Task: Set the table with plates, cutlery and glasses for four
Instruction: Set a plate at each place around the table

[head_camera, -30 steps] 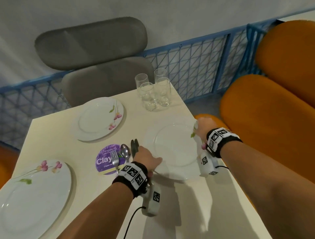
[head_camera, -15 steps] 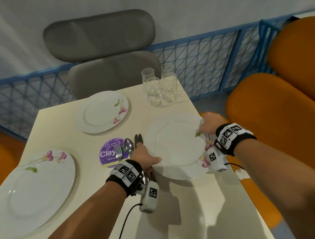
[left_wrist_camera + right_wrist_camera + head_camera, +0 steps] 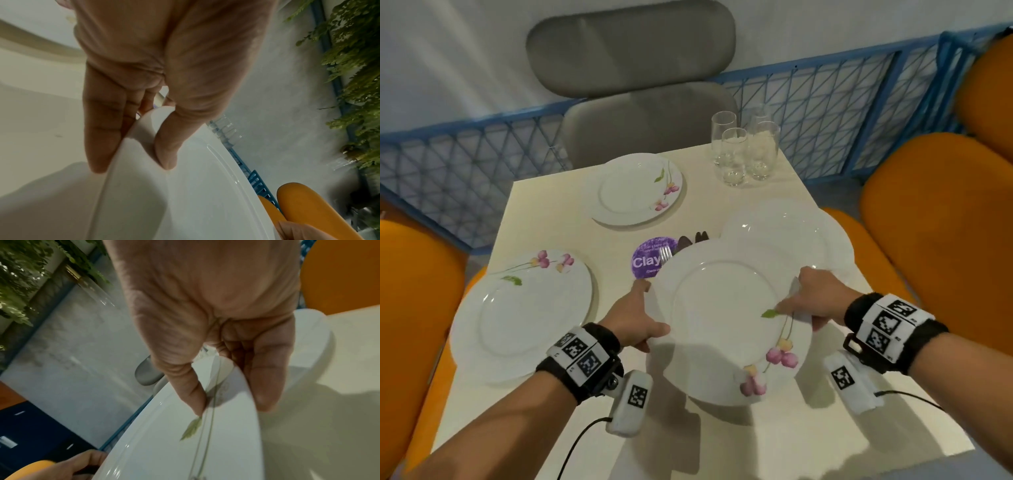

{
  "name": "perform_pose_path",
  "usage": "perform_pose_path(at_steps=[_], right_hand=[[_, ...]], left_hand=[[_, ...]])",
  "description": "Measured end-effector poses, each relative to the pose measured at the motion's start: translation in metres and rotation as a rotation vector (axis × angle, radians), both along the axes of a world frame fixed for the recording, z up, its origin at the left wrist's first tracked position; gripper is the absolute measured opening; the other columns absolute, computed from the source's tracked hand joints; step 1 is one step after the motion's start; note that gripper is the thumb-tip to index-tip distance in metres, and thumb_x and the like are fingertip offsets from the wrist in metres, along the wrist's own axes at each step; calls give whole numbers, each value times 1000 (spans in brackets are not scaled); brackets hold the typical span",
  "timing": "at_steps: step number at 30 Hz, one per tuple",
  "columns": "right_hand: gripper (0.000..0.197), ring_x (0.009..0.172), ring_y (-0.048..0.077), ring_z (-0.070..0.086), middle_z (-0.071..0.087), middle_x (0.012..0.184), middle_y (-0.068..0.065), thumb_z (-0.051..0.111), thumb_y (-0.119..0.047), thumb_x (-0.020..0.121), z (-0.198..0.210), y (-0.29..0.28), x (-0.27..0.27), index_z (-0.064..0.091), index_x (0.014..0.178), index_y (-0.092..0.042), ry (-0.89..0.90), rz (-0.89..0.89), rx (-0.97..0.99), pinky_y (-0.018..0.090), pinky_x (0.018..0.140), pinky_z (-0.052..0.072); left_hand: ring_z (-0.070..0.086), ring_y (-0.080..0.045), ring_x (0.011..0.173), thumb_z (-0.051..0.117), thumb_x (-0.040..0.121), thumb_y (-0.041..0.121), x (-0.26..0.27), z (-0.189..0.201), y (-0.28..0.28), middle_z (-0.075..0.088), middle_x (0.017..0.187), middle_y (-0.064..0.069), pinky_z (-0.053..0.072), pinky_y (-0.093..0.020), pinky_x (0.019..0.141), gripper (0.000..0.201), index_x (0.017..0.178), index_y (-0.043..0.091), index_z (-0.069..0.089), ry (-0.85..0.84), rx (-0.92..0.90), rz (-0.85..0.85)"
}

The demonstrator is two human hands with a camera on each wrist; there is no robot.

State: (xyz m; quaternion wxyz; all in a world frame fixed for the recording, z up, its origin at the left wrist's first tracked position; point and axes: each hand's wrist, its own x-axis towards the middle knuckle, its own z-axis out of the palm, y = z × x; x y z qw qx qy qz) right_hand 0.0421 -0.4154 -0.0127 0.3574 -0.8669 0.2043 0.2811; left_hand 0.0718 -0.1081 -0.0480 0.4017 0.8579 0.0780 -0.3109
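I hold a white flowered plate (image 3: 722, 318) in the air above the near side of the table, tilted a little. My left hand (image 3: 635, 317) pinches its left rim, thumb on top (image 3: 164, 155). My right hand (image 3: 813, 301) pinches the right rim, thumb by the green leaf print (image 3: 191, 426). A second white plate (image 3: 791, 233) lies on the table just beyond it. Two more flowered plates lie at the far side (image 3: 637, 188) and the left side (image 3: 524, 315). Several clear glasses (image 3: 743, 150) stand at the far right corner. Cutlery (image 3: 681, 245) lies at the centre, mostly hidden by the held plate.
A purple round mat (image 3: 649, 257) lies under the cutlery at the table's (image 3: 558, 212) centre. A grey chair (image 3: 640, 113) stands at the far side, orange chairs at the right (image 3: 935, 219) and left (image 3: 410, 274). A blue lattice fence (image 3: 842, 102) runs behind.
Both hands have lifted the top plate off the plate beneath it and carried it toward me. The lower plate stays at the right side.
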Motion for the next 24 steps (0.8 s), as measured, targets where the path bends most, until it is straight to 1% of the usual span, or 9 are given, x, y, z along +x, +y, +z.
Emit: perform_pose_path(at_steps=[2, 3, 4, 6, 9, 11, 15, 20, 24], right_hand=[[68, 60, 29, 63, 65, 88, 21, 82, -22, 73, -7, 19, -24, 49, 123, 11, 38, -8, 42, 35, 51, 58], [62, 57, 30, 62, 65, 85, 22, 82, -22, 73, -11, 27, -35, 54, 116, 13, 54, -4, 60, 34, 52, 57], [49, 53, 29, 60, 64, 78, 22, 82, -21, 72, -14, 35, -46, 59, 99, 12, 76, -2, 80, 35, 54, 55], [33, 46, 26, 56, 58, 64, 20, 82, -18, 71, -23, 49, -66, 58, 73, 3, 125, -7, 120, 34, 53, 52], [28, 43, 25, 53, 52, 54, 15, 79, -10, 72, -34, 68, -92, 53, 72, 0, 202, -44, 184, 30, 50, 50], [23, 41, 23, 53, 50, 52, 14, 74, -4, 75, -40, 79, -106, 51, 70, -3, 248, -37, 224, 30, 50, 48], [28, 40, 20, 46, 45, 55, 15, 62, 4, 77, -47, 95, -126, 44, 61, -9, 311, -50, 299, 27, 46, 41], [30, 41, 19, 43, 42, 52, 12, 61, 6, 78, -51, 106, -139, 43, 59, -9, 322, -99, 331, 25, 45, 39], [25, 41, 20, 45, 45, 53, 12, 65, 4, 77, -47, 108, -141, 48, 61, -6, 322, -122, 298, 27, 47, 42]], left_hand=[[66, -33, 86, 76, 67, 9, -14, -2, 22, 60, 103, -13, 60, -42, 59, 77, 127, 27, 32, 8, 20, -27], [66, -34, 83, 76, 67, 8, -20, -3, 32, 60, 101, -15, 60, -41, 58, 77, 128, 27, 32, 5, 38, -46], [66, -36, 82, 76, 68, 8, -25, -5, 41, 60, 98, -17, 60, -40, 57, 78, 129, 28, 32, 1, 54, -67], [66, -35, 78, 75, 69, 8, -33, -9, 56, 60, 93, -16, 60, -40, 56, 78, 131, 28, 32, -3, 84, -102], [60, -24, 62, 74, 72, 8, -39, -14, 72, 53, 77, -7, 55, -32, 50, 79, 136, 28, 32, -36, 133, -179], [57, -21, 59, 73, 72, 9, -40, -17, 81, 50, 76, -3, 53, -30, 50, 80, 138, 29, 32, -58, 165, -239], [61, -22, 69, 75, 71, 14, -36, -25, 92, 54, 91, -2, 53, -31, 60, 85, 142, 31, 31, -102, 237, -351], [60, -24, 98, 77, 69, 16, -31, -35, 96, 59, 115, -7, 52, -37, 88, 90, 145, 32, 32, -121, 225, -410], [57, -29, 109, 75, 74, 16, -26, -37, 91, 56, 121, -13, 46, -29, 85, 89, 148, 29, 28, -138, 261, -446]])
